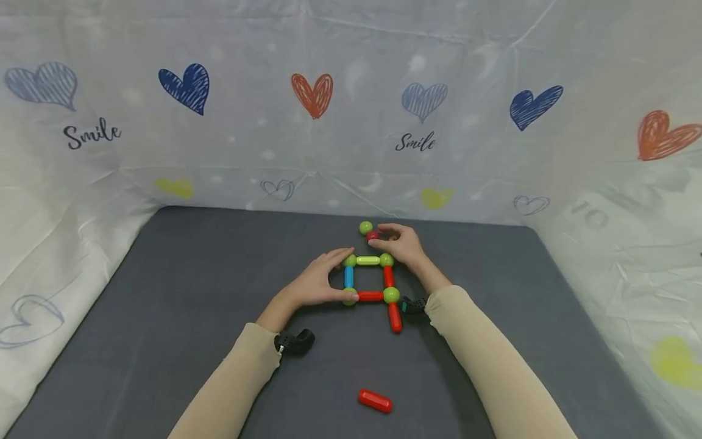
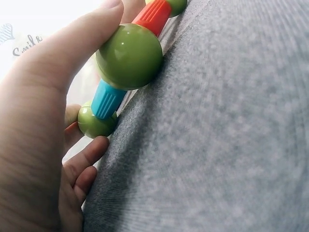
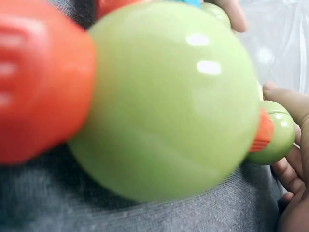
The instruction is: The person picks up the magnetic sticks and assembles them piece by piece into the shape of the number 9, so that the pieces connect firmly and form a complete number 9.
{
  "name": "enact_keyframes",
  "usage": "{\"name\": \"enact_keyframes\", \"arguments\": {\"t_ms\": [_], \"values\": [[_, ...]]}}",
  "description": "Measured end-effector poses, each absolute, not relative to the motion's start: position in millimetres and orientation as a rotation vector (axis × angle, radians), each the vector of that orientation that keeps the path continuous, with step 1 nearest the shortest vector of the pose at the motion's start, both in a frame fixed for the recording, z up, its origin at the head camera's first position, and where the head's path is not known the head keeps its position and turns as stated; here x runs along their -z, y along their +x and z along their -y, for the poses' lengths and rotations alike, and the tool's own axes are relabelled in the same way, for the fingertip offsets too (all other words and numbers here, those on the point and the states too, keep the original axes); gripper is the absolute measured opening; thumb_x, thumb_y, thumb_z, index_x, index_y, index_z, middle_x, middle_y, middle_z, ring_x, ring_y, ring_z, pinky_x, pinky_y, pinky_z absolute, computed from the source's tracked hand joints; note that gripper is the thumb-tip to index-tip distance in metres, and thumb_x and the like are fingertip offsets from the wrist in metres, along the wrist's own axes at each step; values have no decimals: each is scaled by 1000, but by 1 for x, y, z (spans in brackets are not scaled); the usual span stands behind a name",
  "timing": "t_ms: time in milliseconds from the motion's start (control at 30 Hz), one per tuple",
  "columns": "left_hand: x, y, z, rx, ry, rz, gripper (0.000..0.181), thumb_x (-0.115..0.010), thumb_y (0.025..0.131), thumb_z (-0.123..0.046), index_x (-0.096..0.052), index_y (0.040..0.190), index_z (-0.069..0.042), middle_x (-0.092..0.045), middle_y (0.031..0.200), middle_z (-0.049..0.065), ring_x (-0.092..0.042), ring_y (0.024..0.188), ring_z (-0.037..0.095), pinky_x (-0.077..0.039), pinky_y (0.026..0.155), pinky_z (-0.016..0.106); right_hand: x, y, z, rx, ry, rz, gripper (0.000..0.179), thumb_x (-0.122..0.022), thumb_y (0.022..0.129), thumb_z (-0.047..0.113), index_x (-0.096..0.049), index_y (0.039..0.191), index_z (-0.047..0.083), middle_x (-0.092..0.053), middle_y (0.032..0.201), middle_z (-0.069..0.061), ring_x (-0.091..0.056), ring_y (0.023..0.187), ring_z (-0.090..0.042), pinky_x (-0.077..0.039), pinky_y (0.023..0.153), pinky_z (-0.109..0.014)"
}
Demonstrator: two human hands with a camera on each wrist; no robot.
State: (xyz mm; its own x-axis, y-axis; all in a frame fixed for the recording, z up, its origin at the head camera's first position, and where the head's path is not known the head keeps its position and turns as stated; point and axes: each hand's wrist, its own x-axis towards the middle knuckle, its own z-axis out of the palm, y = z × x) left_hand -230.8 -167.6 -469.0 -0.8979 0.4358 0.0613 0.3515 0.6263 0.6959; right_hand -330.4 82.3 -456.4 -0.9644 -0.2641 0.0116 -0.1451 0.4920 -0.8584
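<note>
A square of magnetic rods and green balls lies on the dark table. Its sides are a yellow-green rod point(image 1: 368, 260), a blue rod point(image 1: 349, 277) and two red rods. One more red rod point(image 1: 395, 318) juts from the front right green ball point(image 1: 391, 295). My left hand point(image 1: 315, 281) grips the square's left side, thumb on the front left ball point(image 2: 129, 57), fingers around the back left ball point(image 2: 96, 121). Behind the square, my right hand point(image 1: 404, 245) pinches a red ball point(image 1: 372, 236) between thumb and fingers. The red ball is hidden in the right wrist view.
A loose green ball point(image 1: 365, 227) sits right beside the red ball, near the table's back edge. One red rod point(image 1: 375, 401) lies alone at the front of the table. A pale curtain point(image 1: 351, 152) printed with hearts hangs behind and at the sides.
</note>
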Motion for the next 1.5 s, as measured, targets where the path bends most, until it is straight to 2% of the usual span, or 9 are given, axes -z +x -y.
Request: {"name": "enact_keyframes", "arguments": {"t_ms": [133,267,333,533,700,833,933,1233,1500], "values": [[466,-232,167,-1130,671,-2737,106,-85,86,-55,-31,170,-21,-34,171,5,-51,134,29,-41,113,60,455,-335,-79,1426,-385,-2676,49,-85,93,34,-73,137,15,-72,120,-11,-51,80,-20,-41,70,-33],[465,-232,168,-1128,683,-2734,106,-85,86,-55,-30,170,-20,-34,171,5,-52,133,29,-42,113,60,457,-337,-78,1392,-402,-2722,45,-84,94,34,-76,132,13,-67,91,-8,-47,71,-19,-37,66,-32],[466,-232,168,-1127,683,-2731,107,-86,86,-54,-30,170,-20,-33,171,5,-51,134,29,-41,113,59,458,-337,-78,1389,-410,-2733,44,-84,94,34,-76,132,13,-64,86,-3,-46,70,-17,-36,65,-32],[471,-231,167,-1130,674,-2726,108,-87,84,-54,-29,170,-22,-32,172,4,-51,134,28,-40,114,59,463,-332,-84,1482,-426,-2711,41,-83,96,32,-76,131,12,-58,77,1,-45,68,-18,-37,66,-32],[471,-230,165,-1142,671,-2725,107,-86,84,-55,-30,170,-21,-33,172,5,-51,133,28,-40,115,59,465,-322,-96,1584,-415,-2680,42,-82,96,30,-75,132,10,-56,77,0,-45,70,-18,-37,68,-32],[469,-229,164,-1146,674,-2730,106,-86,85,-53,-32,169,-20,-35,171,6,-52,133,28,-38,115,60,466,-309,-109,1689,-380,-2606,43,-83,95,28,-75,133,10,-66,95,0,-50,78,-17,-40,72,-30],[469,-230,166,-1135,684,-2736,106,-87,85,-52,-32,169,-19,-35,171,6,-52,133,28,-37,116,60,466,-294,-120,1763,-337,-2538,43,-83,95,26,-74,134,9,-68,103,0,-52,83,-16,-41,72,-28],[470,-230,166,-1126,684,-2744,108,-87,84,-53,-30,170,-20,-35,171,5,-52,133,27,-40,114,59,472,-239,-158,1851,-385,-2437,39,-81,96,15,-73,133,3,-65,93,2,-54,80,-11,-43,68,-22],[470,-230,166,-1128,690,-2750,107,-86,85,-53,-31,169,-19,-35,171,7,-52,133,28,-40,114,60,479,-185,-179,1770,-828,-2423,28,-78,95,1,-76,122,2,-64,85,-1,-50,67,-13,-43,60,-27]]}}
